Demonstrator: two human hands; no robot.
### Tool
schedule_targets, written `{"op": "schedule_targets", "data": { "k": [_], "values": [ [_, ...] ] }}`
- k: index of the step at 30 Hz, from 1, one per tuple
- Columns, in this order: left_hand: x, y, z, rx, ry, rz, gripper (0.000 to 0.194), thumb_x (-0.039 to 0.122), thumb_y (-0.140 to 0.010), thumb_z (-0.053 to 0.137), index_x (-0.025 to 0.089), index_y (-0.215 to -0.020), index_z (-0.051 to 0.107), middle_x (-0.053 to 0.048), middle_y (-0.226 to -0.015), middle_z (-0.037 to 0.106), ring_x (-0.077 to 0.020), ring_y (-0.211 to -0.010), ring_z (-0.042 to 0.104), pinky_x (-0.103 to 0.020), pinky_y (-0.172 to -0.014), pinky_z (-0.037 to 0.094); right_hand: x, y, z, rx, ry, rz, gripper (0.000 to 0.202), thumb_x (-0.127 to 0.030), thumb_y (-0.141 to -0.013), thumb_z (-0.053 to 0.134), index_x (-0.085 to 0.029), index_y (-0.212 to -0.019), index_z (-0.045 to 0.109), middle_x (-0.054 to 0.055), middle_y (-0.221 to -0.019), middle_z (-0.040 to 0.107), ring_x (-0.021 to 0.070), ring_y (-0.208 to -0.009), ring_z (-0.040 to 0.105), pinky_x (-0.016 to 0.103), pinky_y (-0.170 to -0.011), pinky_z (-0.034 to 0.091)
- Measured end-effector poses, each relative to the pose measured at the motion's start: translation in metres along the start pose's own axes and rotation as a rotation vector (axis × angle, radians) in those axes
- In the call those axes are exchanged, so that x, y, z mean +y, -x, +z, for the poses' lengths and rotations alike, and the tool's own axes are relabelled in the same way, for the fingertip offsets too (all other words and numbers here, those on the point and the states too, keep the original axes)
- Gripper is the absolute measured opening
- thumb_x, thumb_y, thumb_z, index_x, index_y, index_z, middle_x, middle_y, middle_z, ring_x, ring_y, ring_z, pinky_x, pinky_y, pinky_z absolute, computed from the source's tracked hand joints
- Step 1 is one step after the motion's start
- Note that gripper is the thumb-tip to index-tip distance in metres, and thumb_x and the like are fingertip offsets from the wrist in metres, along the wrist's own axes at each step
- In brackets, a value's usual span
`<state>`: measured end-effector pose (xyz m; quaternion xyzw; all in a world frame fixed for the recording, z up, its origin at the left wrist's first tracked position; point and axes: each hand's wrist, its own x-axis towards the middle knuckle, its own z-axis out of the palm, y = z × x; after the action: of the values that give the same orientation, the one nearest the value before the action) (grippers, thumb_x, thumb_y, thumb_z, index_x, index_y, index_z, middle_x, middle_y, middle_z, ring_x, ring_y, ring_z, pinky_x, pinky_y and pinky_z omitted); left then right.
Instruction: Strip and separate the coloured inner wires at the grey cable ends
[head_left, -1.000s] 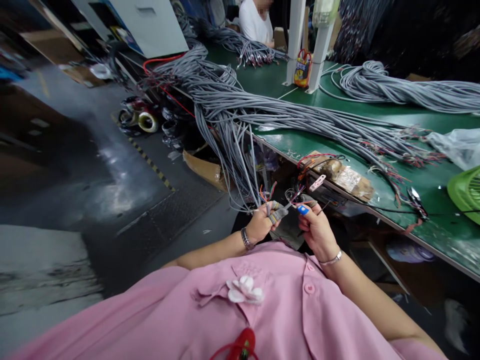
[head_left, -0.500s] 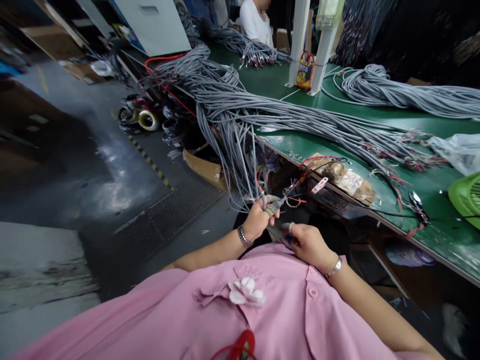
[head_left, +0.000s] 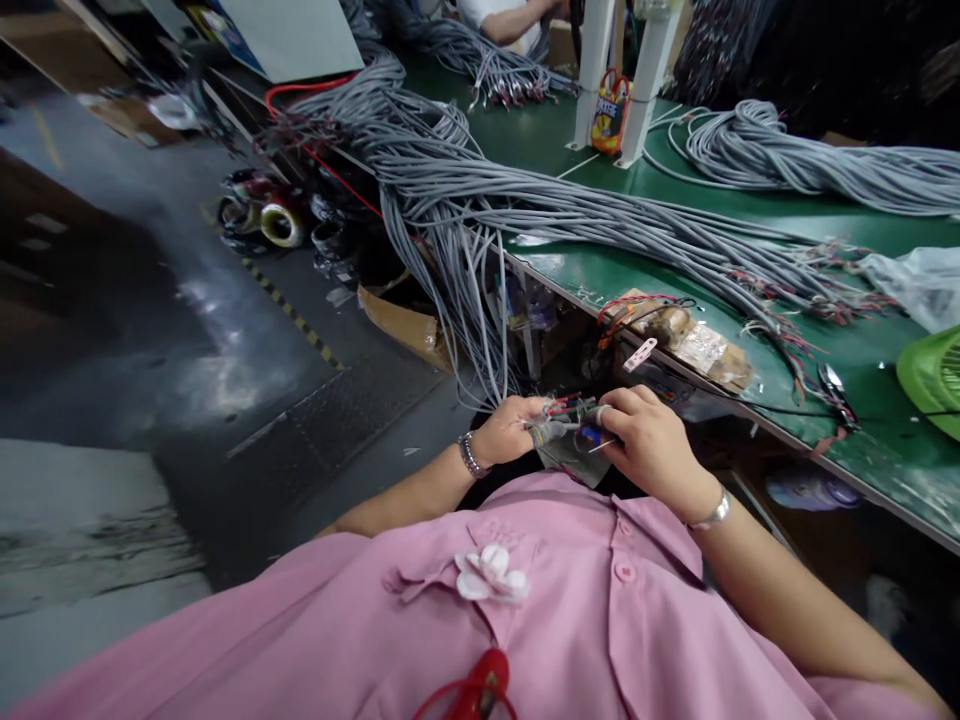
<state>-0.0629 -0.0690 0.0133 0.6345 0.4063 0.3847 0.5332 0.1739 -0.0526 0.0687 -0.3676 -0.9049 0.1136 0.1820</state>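
My left hand [head_left: 510,432] is closed around the end of a grey cable, with a grey covering on a fingertip. Thin coloured wires [head_left: 564,407], red, black and green among them, fan out from that end toward the right. My right hand [head_left: 646,440] meets them from the other side, its fingers bent and pinched on the wire ends. Something small and blue [head_left: 591,435] shows beneath its fingertips; I cannot make out what it is. A bundle of grey cables [head_left: 480,300] hangs over the bench edge just beyond my left hand.
Long grey cables [head_left: 600,215] lie across the green bench [head_left: 892,410]. Near its edge are a taped wooden block [head_left: 701,350], cutters [head_left: 836,395] and a green basket [head_left: 930,375]. A white post [head_left: 639,90] stands on it. An open cardboard box [head_left: 405,325] sits below; another person's arm [head_left: 517,20] shows behind.
My right hand has risen from near my lap to the wires beside my left hand. The left hand has turned and shifted slightly left and lower. The view has tilted a little downward.
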Motion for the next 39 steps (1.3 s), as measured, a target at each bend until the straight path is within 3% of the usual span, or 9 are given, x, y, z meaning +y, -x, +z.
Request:
{"op": "schedule_targets", "data": {
  "k": [4, 7, 10, 12, 16, 22, 27, 33, 39],
  "values": [
    [0.002, 0.006, -0.013, -0.275, 0.089, -0.091, 0.031, 0.041, -0.070, 0.079, 0.013, -0.083, 0.077, -0.010, -0.078, 0.072, -0.0200, -0.073, 0.065, -0.026, -0.065, 0.049, 0.012, -0.012, 0.023, -0.299, -0.546, 0.085, 0.028, -0.035, -0.087, 0.063, -0.019, -0.065, 0.060, 0.001, -0.066, 0.055, 0.0142, -0.061, 0.047, 0.028, -0.059, 0.040],
    [-0.004, 0.010, -0.017, -0.231, 0.399, -0.130, 0.038, 0.046, -0.065, 0.082, 0.011, -0.077, 0.075, -0.008, -0.062, 0.066, -0.0126, -0.049, 0.056, -0.023, -0.049, 0.041, 0.022, -0.017, 0.052, -0.428, -0.987, 0.201, 0.038, -0.052, -0.085, 0.062, -0.018, -0.069, 0.059, -0.002, -0.062, 0.052, 0.0114, -0.056, 0.043, 0.025, -0.053, 0.038],
    [-0.013, 0.010, -0.015, 0.037, 0.821, -0.069, 0.033, 0.045, -0.070, 0.076, 0.014, -0.068, 0.066, 0.007, -0.038, 0.036, -0.0028, -0.030, 0.025, -0.019, -0.037, 0.024, 0.026, -0.019, 0.083, -0.218, -0.983, 0.317, 0.038, -0.053, -0.080, 0.069, -0.018, -0.070, 0.061, -0.001, -0.065, 0.055, 0.0123, -0.060, 0.045, 0.026, -0.057, 0.040],
    [-0.017, 0.010, -0.015, 0.122, 1.000, -0.058, 0.026, 0.037, -0.075, 0.070, 0.015, -0.067, 0.061, 0.011, -0.038, 0.022, -0.0022, -0.029, 0.016, -0.018, -0.036, 0.020, 0.025, -0.019, 0.096, -0.086, -0.970, 0.395, 0.036, -0.052, -0.081, 0.068, -0.018, -0.072, 0.062, 0.000, -0.066, 0.056, 0.0126, -0.060, 0.046, 0.027, -0.058, 0.040],
    [-0.022, 0.012, -0.017, 0.123, 1.129, -0.105, 0.016, 0.025, -0.077, 0.063, 0.014, -0.068, 0.058, 0.011, -0.041, 0.018, -0.0021, -0.029, 0.012, -0.019, -0.036, 0.015, 0.015, -0.026, 0.094, 0.047, -1.102, 0.304, 0.033, -0.048, -0.086, 0.065, -0.020, -0.104, 0.066, 0.005, -0.092, 0.066, 0.0151, -0.071, 0.054, 0.028, -0.065, 0.045],
    [-0.029, 0.015, -0.010, 0.135, 1.203, -0.204, 0.018, 0.021, -0.084, 0.058, 0.013, -0.068, 0.058, 0.011, -0.042, 0.019, -0.0025, -0.028, 0.015, -0.019, -0.037, 0.018, -0.006, -0.058, 0.074, 0.011, -1.188, 0.158, 0.078, -0.049, -0.072, 0.080, -0.026, -0.139, 0.049, 0.010, -0.129, 0.059, 0.0115, -0.067, 0.051, 0.026, -0.058, 0.045],
    [-0.029, 0.014, -0.010, 0.057, 1.276, -0.168, 0.014, 0.015, -0.082, 0.057, 0.011, -0.068, 0.059, 0.010, -0.042, 0.022, -0.0031, -0.029, 0.019, -0.019, -0.038, 0.019, -0.011, -0.075, 0.073, 0.077, -1.283, 0.139, 0.051, -0.053, -0.081, 0.070, -0.023, -0.121, 0.064, 0.008, -0.110, 0.067, 0.0183, -0.085, 0.060, 0.030, -0.074, 0.050],
    [-0.033, 0.011, -0.008, 0.092, 1.267, -0.219, 0.021, 0.017, -0.086, 0.052, 0.011, -0.068, 0.060, 0.010, -0.041, 0.019, -0.0044, -0.028, 0.018, -0.019, -0.037, 0.018, -0.013, -0.079, 0.074, 0.050, -1.260, 0.151, 0.033, -0.047, -0.084, 0.070, -0.021, -0.104, 0.071, 0.004, -0.088, 0.068, 0.0168, -0.077, 0.059, 0.030, -0.074, 0.049],
    [-0.036, 0.009, -0.004, 0.043, 1.266, -0.211, 0.017, 0.019, -0.083, 0.056, 0.011, -0.069, 0.062, 0.010, -0.041, 0.019, -0.0038, -0.028, 0.017, -0.019, -0.036, 0.018, -0.015, -0.075, 0.076, 0.170, -1.162, 0.221, 0.027, -0.044, -0.079, 0.074, -0.018, -0.075, 0.069, 0.001, -0.072, 0.062, 0.0141, -0.066, 0.050, 0.027, -0.064, 0.044]
  ]
}}
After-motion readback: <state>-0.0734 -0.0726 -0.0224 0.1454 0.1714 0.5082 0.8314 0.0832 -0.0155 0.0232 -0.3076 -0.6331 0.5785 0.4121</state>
